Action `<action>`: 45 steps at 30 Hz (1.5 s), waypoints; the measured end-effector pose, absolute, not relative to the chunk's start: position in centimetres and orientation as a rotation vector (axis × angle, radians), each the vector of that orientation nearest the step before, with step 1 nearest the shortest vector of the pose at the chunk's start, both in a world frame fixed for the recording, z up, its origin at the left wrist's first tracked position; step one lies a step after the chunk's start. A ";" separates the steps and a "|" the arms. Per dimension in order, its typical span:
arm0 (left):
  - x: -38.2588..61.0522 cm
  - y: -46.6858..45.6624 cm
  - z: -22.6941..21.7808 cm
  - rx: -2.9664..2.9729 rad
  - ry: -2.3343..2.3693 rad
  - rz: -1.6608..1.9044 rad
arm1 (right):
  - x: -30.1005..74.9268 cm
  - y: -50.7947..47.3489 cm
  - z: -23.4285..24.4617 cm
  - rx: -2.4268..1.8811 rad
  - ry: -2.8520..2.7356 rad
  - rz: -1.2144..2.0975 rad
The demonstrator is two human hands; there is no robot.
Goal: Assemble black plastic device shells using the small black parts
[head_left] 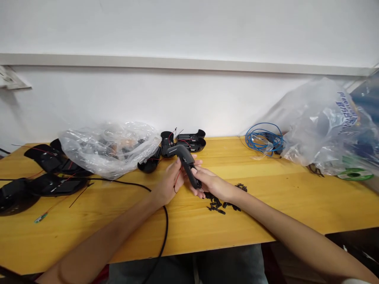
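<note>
Housing, fingers of left hand and right hand pinching it.
Likely light, stiff; wire seems fragile: hold the sides.

The scene is brightly lit, apparently from above: a soft shadow is cast beneath the ledge over the table. White glints are scattered across the crumpled bag on the table's left half; the printed bag at its right end is softened and stretched by wide-angle distortion
</note>
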State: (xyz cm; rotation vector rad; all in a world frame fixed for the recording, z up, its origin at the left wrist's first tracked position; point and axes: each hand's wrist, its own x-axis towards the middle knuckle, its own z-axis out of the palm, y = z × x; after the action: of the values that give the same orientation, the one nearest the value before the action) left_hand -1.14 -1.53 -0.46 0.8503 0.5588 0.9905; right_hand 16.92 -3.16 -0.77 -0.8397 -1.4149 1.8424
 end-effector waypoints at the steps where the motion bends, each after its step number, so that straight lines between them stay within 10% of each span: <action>1: -1.1 -1.6 -0.4 0.836 0.547 0.978 | 17.0 -3.2 -0.6 -0.895 -1.472 1.813; 11: -2.0 -0.4 0.0 0.588 0.579 0.930 | 23.3 -0.8 4.5 -1.068 -2.166 1.160; 32: -1.4 0.0 -0.1 0.754 0.720 0.892 | 23.9 0.2 2.2 -1.379 -2.378 0.922; 45: -1.3 -0.6 -1.1 0.892 0.785 0.972 | 20.9 -0.9 1.0 -1.024 -1.392 1.426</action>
State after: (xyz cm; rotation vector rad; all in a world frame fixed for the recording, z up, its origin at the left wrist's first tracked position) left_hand -1.31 -0.58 -1.06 0.8923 0.7848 0.9722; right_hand 20.92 -0.86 0.97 -1.0240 -1.3917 1.4265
